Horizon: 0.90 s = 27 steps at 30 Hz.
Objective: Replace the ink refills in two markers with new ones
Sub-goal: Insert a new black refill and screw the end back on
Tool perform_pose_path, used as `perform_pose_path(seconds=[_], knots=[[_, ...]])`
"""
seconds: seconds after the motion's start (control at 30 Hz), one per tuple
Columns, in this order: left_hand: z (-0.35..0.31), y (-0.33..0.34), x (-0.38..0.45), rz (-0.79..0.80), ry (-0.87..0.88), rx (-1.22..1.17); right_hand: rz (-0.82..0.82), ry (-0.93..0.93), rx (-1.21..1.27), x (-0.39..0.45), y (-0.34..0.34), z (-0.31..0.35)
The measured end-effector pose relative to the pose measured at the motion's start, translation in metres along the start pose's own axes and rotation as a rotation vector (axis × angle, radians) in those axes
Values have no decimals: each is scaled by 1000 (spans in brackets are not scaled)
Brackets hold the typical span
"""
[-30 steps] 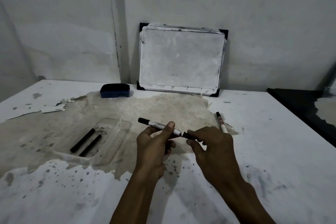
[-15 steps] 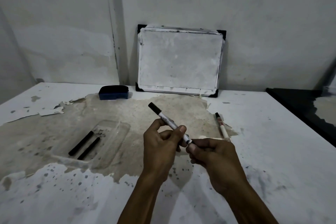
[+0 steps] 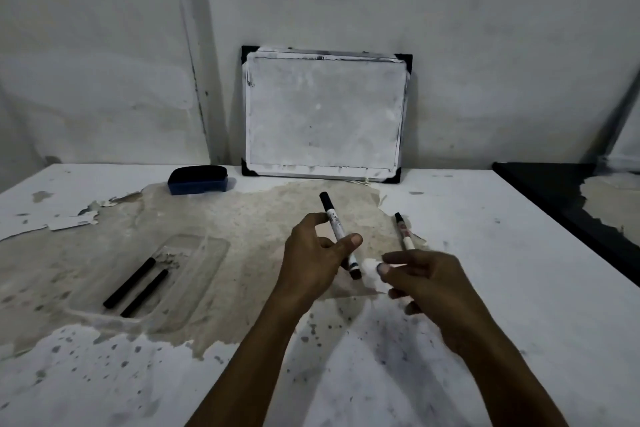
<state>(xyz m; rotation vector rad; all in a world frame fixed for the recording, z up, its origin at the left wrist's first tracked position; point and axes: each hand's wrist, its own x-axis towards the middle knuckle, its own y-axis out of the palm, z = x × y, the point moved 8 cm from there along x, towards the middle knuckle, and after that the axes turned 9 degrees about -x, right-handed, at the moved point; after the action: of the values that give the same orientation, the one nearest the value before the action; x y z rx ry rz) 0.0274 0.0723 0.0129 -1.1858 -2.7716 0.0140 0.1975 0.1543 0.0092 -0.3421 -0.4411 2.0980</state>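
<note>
The left hand (image 3: 313, 263) pinches a marker (image 3: 337, 232) between thumb and fingers, black cap pointing to twelve o'clock, dark lower end exposed. Just at its four o'clock, the right hand (image 3: 429, 282) grips a small white piece (image 3: 372, 273) in its fingertips, blurred. A second marker (image 3: 403, 230) lies on the table (image 3: 519, 253) at one o'clock. Out at nine o'clock, two black refills (image 3: 138, 282) rest in a clear tray (image 3: 194, 274). An eraser (image 3: 198, 179) and whiteboard (image 3: 325, 114) stand beyond.

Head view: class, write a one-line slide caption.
Left hand holds a marker; right hand holds its white end piece, just apart.
</note>
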Motion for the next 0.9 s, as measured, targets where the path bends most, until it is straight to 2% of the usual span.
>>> perform_pose_path(seconds=[0.1, 0.2, 0.33, 0.47, 0.9], knots=[[9, 16, 18, 40, -13, 115, -248, -69, -162, 22, -36, -12], [25, 40, 39, 81, -49, 234, -332, -25, -316, 48, -55, -31], [44, 79, 58, 142, -86, 357, -306, 61, -426, 77, -54, -56], [47, 110, 70, 164, -63, 473, -302, 41, -500, 91, -47, -60], [51, 142, 82, 165, -39, 600, -224, -4, -492, 101, -37, -61]])
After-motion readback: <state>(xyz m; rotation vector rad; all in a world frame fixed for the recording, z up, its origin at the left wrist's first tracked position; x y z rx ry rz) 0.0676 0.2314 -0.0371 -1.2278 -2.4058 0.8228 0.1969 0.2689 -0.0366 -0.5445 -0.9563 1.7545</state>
